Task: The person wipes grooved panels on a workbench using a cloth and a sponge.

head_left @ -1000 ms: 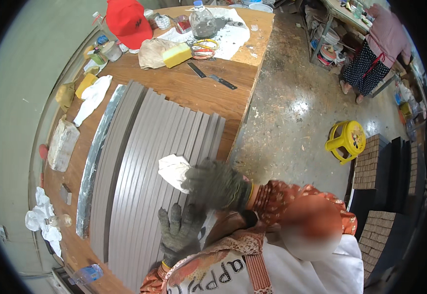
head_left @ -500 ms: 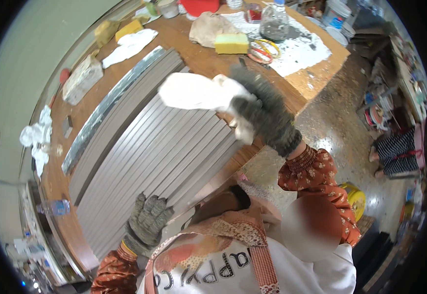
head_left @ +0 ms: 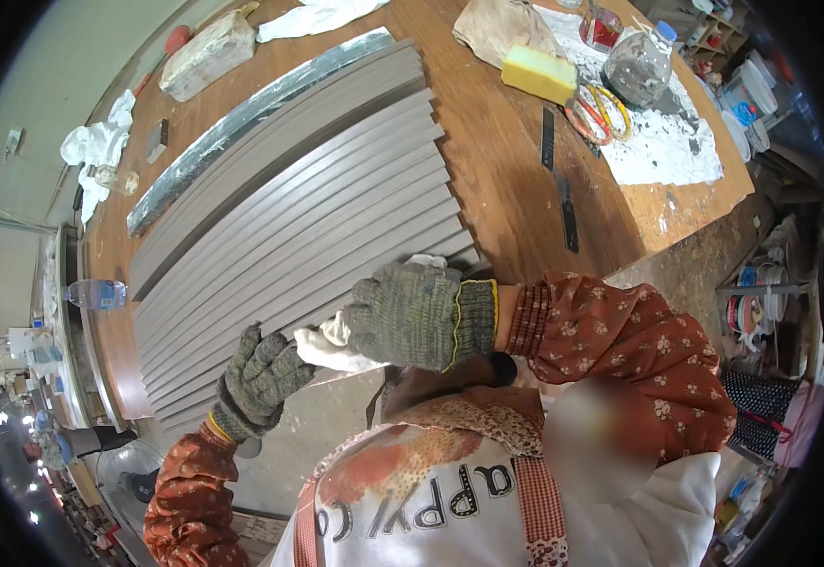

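On the brown table [head_left: 516, 217] lie long, glossy grey strips [head_left: 308, 222].

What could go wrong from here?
- The grey strips lie side by side with uneven ends; pressure from the white cloth in the right hand might shift them.
- Loose cloth folds could snag on a strip edge.
- A wide sweep past the strip ends might knock the black flat tool.

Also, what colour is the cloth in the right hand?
White. The cloth in the gloved right hand shows best in the head view.
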{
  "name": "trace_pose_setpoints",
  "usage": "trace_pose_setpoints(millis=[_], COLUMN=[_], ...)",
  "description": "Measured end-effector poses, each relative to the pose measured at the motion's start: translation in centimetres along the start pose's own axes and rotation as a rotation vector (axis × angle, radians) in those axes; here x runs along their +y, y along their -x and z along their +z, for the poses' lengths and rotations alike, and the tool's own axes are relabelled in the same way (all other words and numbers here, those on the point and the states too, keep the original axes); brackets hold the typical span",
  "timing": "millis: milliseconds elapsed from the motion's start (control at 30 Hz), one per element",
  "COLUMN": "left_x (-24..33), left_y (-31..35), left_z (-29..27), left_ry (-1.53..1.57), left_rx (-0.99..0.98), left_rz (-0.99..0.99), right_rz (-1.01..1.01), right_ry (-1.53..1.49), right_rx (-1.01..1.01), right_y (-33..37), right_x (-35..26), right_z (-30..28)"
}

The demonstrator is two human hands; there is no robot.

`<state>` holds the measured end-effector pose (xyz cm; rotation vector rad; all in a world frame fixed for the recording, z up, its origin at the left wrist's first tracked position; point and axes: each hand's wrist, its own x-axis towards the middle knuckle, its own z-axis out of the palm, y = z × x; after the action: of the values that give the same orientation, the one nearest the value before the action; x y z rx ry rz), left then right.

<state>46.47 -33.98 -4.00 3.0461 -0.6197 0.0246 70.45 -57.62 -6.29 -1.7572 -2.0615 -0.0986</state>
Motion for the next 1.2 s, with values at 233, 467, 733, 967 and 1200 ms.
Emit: trace_pose_setpoints(millis=[233,467,733,967,1200], left_x=[-0.2,0.1,0.0,-0.7,-0.2], left_y=[-0.2,-0.3,-0.1,1.5,0.3], left_z=[-0.3,-0.1,-0.4,2.0,0.2], left_ry=[-0.013,-0.01,-0.059,-0.077,-0.01], left_rx=[-0.111,-0.077,-0.093,-0.056,-0.149], left_rz=[0.007,0.018,0.058,0.018,-0.007], right_rz=[0.016,-0.19,0.037,0.168,0.433], right_ry=[0.101,0.001,-0.009,-0.054,-0.404], right_rx=[-0.117,-0.047,-0.151,-0.358,0.206], right_y=[3.9,-1.0,2.7,-6.3,0.5], right_x=[3.1,0.3,2.0,3.8,7.8], right_z=[-5.6,-0.7,-4.7,-5.3,-9.0])
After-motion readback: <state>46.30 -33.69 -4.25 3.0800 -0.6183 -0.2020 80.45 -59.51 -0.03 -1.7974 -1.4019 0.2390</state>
